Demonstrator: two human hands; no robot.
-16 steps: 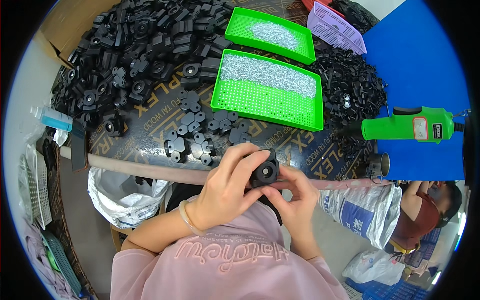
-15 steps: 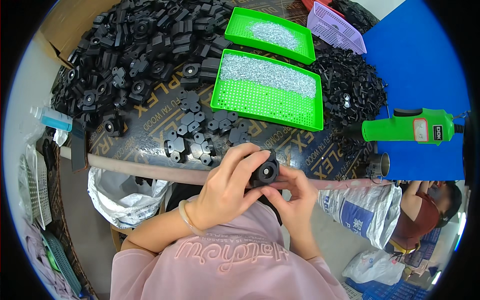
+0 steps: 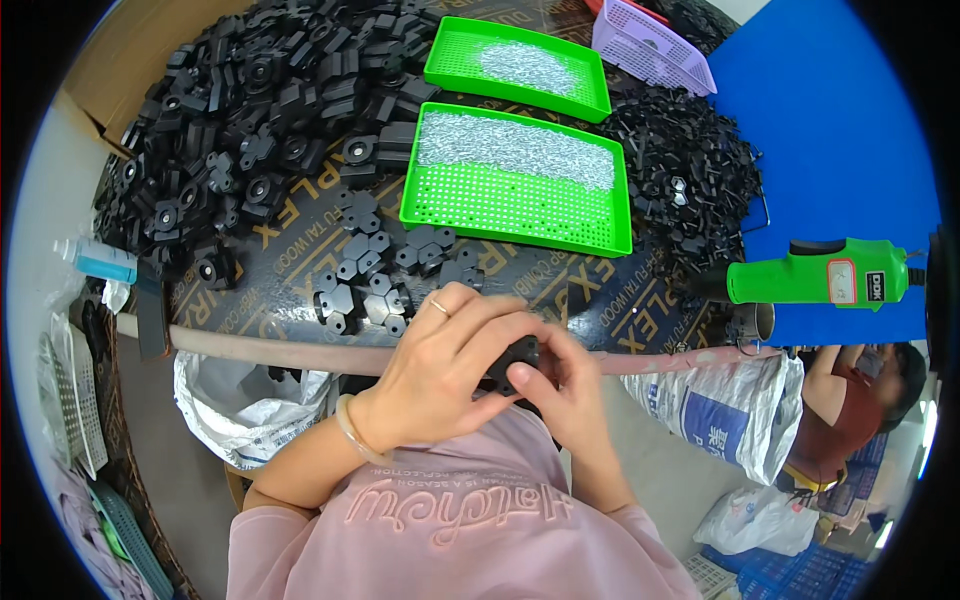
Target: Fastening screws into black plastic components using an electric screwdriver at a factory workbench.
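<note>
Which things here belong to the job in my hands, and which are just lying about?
Probably the job:
black part in left hand and right hand
piled black pieces
silver bits
green power tool

Probably lying about:
bottle
purple basket
white bag

Glossy dark worktop with gold lettering: left, a heap of angular black plastic parts; centre, two shallow, perforated green plastic trays; right, piled small black pieces; front, loose black lobed parts.

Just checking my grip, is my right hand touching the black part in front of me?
Touching. The head view shows your right hand with its thumb lying directly on the black part, no gap between them.
</note>
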